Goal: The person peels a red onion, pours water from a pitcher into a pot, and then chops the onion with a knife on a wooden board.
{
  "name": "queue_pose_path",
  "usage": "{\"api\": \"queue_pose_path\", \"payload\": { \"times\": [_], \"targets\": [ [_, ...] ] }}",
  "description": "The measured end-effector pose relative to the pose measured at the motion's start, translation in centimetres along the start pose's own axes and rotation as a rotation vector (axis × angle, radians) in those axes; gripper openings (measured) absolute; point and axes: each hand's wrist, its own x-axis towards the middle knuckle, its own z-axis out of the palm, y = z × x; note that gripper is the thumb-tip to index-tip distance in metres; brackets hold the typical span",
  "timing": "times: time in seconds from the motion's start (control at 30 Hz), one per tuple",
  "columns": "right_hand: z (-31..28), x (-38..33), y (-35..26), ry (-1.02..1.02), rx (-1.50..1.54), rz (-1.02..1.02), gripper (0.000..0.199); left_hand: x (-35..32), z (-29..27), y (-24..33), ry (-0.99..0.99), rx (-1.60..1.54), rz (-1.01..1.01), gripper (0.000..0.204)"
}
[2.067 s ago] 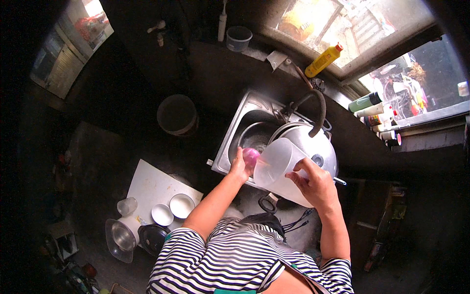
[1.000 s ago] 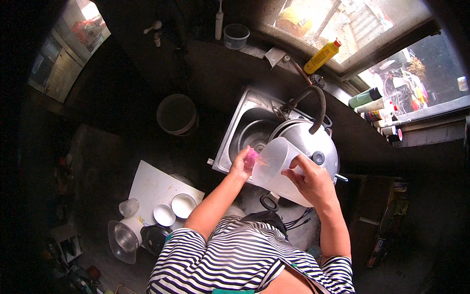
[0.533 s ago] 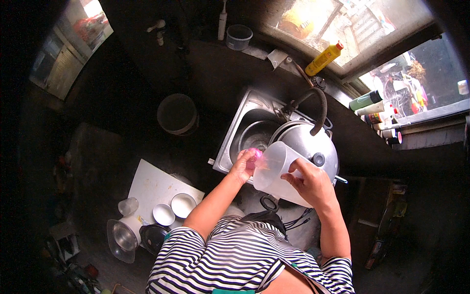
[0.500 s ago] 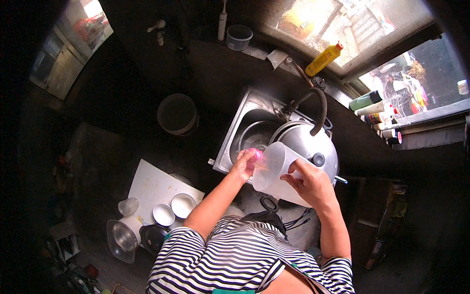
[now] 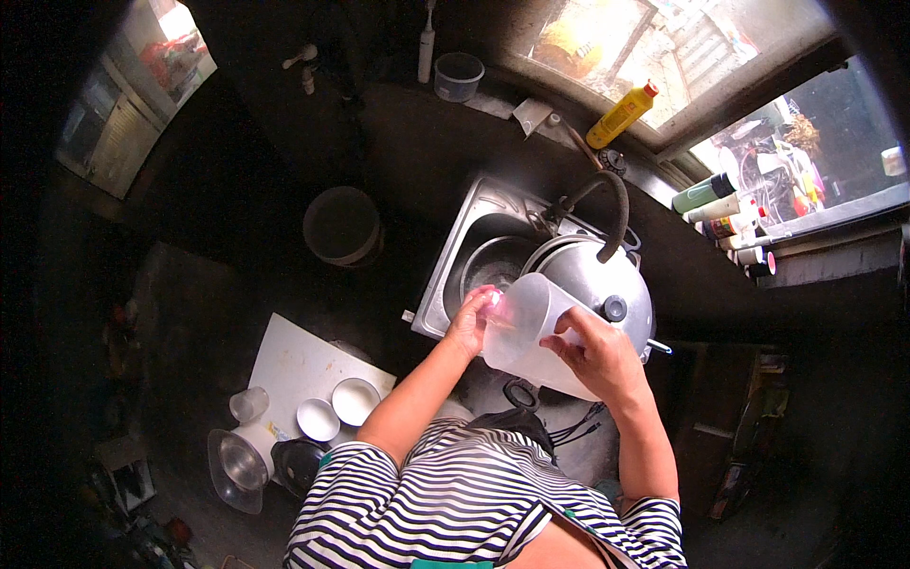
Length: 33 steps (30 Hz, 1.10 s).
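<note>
A translucent white plastic container is tilted over the sink's near edge, its round mouth toward my left hand. My right hand grips it at the right with bent fingers. My left hand is closed on something pink, at the container's mouth; its kind cannot be made out. Behind the container is a domed metal lid with a black knob. To its left a metal pot stands in the steel sink, under a curved dark faucet.
On a white table at the left stand two white bowls, a clear cup and a metal bowl. A bucket is beyond. Several bottles, one yellow, line the window ledge.
The container and my left hand with the pink thing have shifted slightly left. My right hand keeps its grip on the container.
</note>
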Motion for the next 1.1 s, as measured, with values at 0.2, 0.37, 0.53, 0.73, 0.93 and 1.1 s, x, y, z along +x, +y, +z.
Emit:
{"api": "queue_pose_path", "payload": {
  "times": [0.2,0.37,0.53,0.73,0.93,1.1],
  "targets": [
    [0.4,-0.1,-0.2,0.07,0.012,0.115,0.026,-0.2,0.2,0.5,-0.039,-0.076,-0.08,0.029],
    [0.0,-0.7,-0.3,0.041,0.0,0.108,0.027,-0.6,0.3,1.4,0.081,-0.17,-0.088,0.039],
    [0.1,-1.1,-0.8,0.028,0.001,0.06,0.027,-1.5,1.5,1.8,-0.054,-0.181,-0.086,0.044],
    [0.5,-1.3,-1.0,0.069,0.035,0.113,0.028,-0.8,1.8,1.4,-0.029,-0.055,-0.167,0.049],
    [0.9,-2.4,0.0,0.246,0.104,0.051,0.029,0.7,-0.1,0.8,0.109,0.07,-0.098,0.07],
    [-0.4,-5.5,2.2,0.38,0.396,0.196,0.023,1.1,-1.0,1.1,0.028,0.107,-0.028,0.073]
  ]
}}
